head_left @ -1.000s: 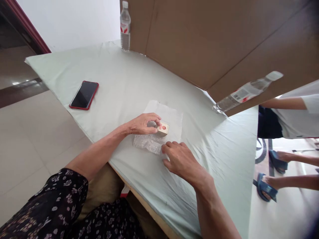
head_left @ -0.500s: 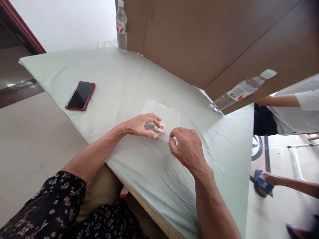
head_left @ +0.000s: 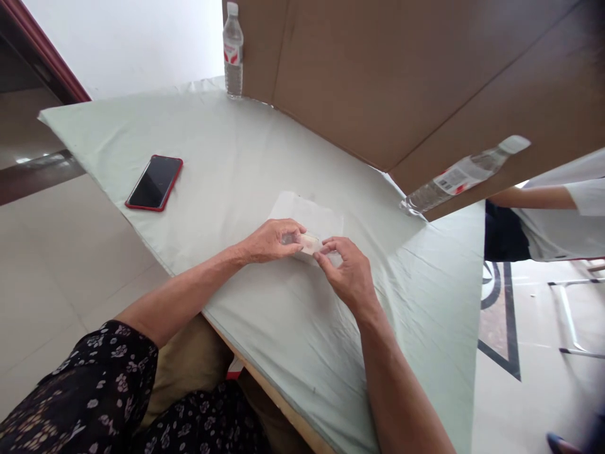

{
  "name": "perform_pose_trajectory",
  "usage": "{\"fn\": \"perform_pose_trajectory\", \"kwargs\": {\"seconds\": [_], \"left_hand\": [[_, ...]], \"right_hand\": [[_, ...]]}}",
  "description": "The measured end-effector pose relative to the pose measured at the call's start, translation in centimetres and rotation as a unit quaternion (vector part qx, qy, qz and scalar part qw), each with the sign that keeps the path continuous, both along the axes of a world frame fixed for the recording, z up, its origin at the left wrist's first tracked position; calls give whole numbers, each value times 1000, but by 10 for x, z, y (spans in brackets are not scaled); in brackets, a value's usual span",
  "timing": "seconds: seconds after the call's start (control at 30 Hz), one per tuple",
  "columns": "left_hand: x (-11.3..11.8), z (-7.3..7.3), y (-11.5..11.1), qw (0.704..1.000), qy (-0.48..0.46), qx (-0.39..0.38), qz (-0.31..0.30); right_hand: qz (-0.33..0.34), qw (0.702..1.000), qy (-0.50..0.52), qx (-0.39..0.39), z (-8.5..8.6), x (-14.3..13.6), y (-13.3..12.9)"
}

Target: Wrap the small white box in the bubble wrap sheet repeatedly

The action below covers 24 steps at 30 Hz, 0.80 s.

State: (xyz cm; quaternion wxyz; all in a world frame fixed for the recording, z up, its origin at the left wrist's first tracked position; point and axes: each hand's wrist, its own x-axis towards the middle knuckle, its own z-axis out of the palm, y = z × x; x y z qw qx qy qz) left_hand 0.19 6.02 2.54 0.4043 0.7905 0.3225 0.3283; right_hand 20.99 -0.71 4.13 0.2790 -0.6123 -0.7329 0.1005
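Note:
Between my hands is a small pale pack (head_left: 309, 243) that looks like a deck of cards; fingers cover both its ends. My left hand (head_left: 274, 241) grips its left end, fingers on the far side and thumb on the near side. My right hand (head_left: 347, 268) is closed at its right end, with thumb and fingertips on it. A sheet of thin white paper (head_left: 309, 211) lies under the pack and shows mostly beyond it.
A phone in a red case (head_left: 154, 183) lies at the left on the pale green tablecloth (head_left: 208, 151). A brown cardboard panel (head_left: 350, 75) stands behind, with a water bottle (head_left: 233, 53) at its left and another bottle (head_left: 466, 176) at its right. Someone's arm (head_left: 534, 197) shows at right.
My right hand has moved left onto the pack, and my left fingers have closed round its other end. The picture with red on its top no longer shows. The other person's foot has left view.

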Motion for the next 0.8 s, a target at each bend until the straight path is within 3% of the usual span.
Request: {"fn": "perform_pose_trajectory", "kwargs": {"seconds": [0.27, 0.8], "left_hand": [[3, -2, 1, 996, -59, -59, 30], [6, -2, 0, 993, -72, -81, 36]], "right_hand": [[-21, 973, 225, -52, -13, -4, 11], [-51, 965, 254, -46, -15, -11, 10]]}}
